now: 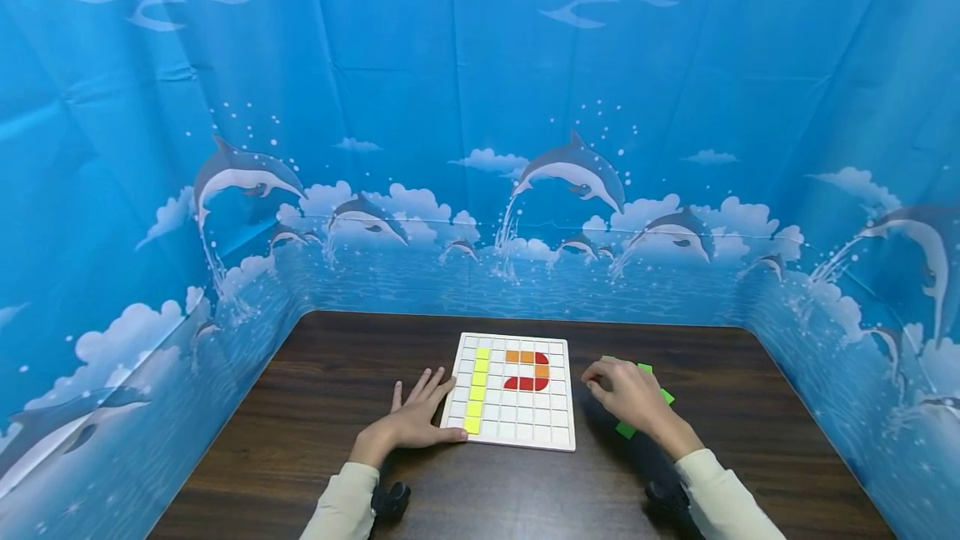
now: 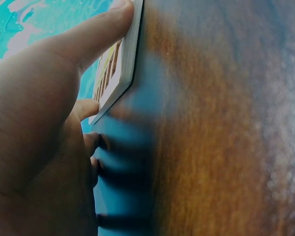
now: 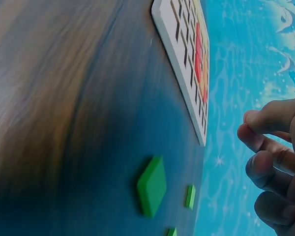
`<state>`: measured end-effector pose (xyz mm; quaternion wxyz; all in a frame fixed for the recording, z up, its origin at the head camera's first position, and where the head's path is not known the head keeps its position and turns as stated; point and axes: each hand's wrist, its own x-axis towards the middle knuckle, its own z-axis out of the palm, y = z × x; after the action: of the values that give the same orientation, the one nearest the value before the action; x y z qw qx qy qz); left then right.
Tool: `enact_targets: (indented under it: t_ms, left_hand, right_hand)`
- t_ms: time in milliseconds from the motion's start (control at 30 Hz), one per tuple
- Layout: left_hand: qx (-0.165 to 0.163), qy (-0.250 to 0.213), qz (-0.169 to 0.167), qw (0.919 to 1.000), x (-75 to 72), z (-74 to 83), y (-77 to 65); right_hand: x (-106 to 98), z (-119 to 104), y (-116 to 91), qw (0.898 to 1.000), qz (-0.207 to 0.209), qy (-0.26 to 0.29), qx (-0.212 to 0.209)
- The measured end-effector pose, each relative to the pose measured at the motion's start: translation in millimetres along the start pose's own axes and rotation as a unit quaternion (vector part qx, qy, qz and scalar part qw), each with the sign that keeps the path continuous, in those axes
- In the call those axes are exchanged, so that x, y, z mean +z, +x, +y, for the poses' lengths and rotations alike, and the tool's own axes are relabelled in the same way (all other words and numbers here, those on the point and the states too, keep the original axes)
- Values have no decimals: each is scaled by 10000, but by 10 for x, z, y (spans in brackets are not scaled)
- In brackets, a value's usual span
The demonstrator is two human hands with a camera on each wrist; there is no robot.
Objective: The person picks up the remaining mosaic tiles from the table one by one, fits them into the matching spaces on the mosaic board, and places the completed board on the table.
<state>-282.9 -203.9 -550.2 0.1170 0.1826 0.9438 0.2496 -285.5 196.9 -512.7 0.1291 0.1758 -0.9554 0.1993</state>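
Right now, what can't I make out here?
Head: how many green pieces; the right hand partly blocks them.
Right wrist: whether the fingertips pinch anything; they hide the gap.
Right wrist: lowest piece, cut by the bottom edge.
Left wrist: the board, cut by the top edge, its face too slanted.

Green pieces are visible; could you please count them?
3: a green piece beyond the right hand, another to its right, a third on its near side; the hand may hide more.

In my head view, the right hand (image 1: 628, 392) covers part of the green tiles (image 1: 626, 430). My right wrist view crops the board (image 3: 168, 24) at the top; the left one blurs the table (image 2: 211, 147).
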Motion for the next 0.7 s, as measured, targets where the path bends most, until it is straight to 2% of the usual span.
enact_targets:
  t_ms: [67,233,500,600,700]
  left_hand:
    - [72,-18,23,10000,-3,12,-11]
    - [12,-86,-1,10000,-15,43,-32]
    - [78,-106,0,9999,20,-27,11]
    - [143,-17,30,9999,75,-106,52]
    - [40,-79,5,10000,47,-63,43]
  right_hand:
    - [-40,48,-51,9999,-48,-58,96]
    - [-119,165,-190,9993,-200,-149,295]
    - [-163,308,-415,9978,-423,-210,459]
    - [-164,338,-482,9965,-585,-181,573]
    - [-153,367,-528,9945,-756,-181,706]
